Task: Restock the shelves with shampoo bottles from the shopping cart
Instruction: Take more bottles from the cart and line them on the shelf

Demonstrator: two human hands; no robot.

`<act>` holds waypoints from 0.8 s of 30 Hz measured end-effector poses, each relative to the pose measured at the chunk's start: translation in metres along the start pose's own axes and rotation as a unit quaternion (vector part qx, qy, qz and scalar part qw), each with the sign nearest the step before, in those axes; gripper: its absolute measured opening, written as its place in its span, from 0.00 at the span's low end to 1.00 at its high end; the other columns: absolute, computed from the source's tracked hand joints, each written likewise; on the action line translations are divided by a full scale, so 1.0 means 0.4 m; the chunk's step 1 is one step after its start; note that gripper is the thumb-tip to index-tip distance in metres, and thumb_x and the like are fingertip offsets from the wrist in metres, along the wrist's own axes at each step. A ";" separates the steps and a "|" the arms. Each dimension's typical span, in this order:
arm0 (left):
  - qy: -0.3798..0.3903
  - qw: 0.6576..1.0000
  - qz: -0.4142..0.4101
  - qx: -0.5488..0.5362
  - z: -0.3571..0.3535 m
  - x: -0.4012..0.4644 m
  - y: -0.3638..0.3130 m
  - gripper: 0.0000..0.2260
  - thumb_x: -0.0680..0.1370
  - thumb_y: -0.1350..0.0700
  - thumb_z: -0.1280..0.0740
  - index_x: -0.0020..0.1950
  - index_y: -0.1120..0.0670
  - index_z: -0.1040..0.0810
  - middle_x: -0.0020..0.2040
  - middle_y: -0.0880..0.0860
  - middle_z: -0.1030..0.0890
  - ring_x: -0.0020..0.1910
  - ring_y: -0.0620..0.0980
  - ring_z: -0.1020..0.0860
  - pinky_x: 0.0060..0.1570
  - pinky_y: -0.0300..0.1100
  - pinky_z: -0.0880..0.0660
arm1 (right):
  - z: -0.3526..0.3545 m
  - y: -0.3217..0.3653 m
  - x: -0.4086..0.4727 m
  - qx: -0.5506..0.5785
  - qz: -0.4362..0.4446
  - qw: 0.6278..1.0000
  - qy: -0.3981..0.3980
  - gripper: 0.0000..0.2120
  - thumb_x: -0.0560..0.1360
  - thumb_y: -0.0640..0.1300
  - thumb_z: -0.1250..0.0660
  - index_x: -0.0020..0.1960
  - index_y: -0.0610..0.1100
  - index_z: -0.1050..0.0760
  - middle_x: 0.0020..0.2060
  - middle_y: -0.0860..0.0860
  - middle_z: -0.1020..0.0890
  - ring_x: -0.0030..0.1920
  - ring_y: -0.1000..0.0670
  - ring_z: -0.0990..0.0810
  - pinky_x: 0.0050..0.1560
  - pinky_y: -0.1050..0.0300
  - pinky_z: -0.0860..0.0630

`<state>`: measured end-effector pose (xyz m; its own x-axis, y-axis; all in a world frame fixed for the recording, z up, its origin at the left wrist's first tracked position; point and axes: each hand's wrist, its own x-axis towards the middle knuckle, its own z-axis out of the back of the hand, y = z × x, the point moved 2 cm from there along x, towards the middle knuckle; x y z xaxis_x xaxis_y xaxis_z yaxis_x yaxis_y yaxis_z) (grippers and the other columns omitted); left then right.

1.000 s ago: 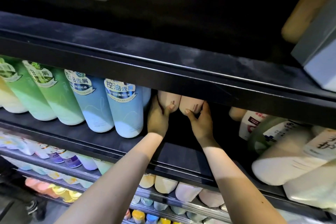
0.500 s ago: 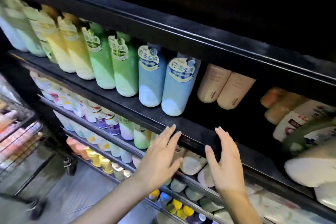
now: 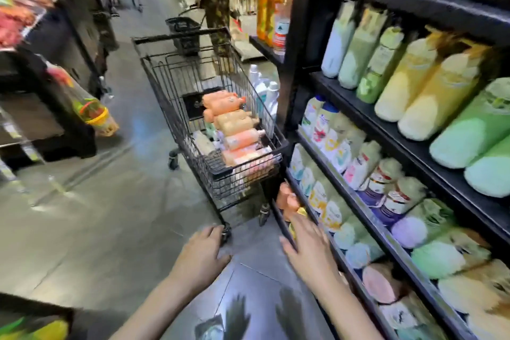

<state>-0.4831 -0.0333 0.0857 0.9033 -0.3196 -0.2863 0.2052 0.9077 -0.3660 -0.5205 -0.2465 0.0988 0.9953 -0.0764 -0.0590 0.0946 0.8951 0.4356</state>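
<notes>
Head view: both hands — left (image 3: 201,252), right (image 3: 309,247) — empty, fingers spread, reaching toward cart (image 3: 162,83); bottles (image 3: 240,132) lying piled inside; likely rigid, smooth, fairly heavy — best gripped round the body; shelves (image 3: 430,152) alongside.

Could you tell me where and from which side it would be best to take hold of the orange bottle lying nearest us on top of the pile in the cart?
Probably around its middle, from above. The orange bottle lies on its side atop the pile, its long side facing up, and the shopping cart is open-topped. Both hands, left and right, are empty.
</notes>
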 end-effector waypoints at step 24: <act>0.022 0.972 0.189 -0.138 0.434 0.629 0.691 0.29 0.78 0.42 0.41 0.74 0.55 0.39 0.71 0.55 0.32 0.70 0.53 0.34 0.67 0.40 0.37 | -0.335 0.374 1.030 0.105 -0.030 0.977 0.181 0.21 0.78 0.48 0.37 0.70 0.46 0.33 0.67 0.49 0.27 0.67 0.48 0.30 0.65 0.56 0.33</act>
<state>-0.1336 0.1844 0.0662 0.8765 0.0063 -0.4813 -0.2525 0.8573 -0.4486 -0.0991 -0.0851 0.0192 0.9198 0.0686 -0.3863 0.1917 0.7805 0.5950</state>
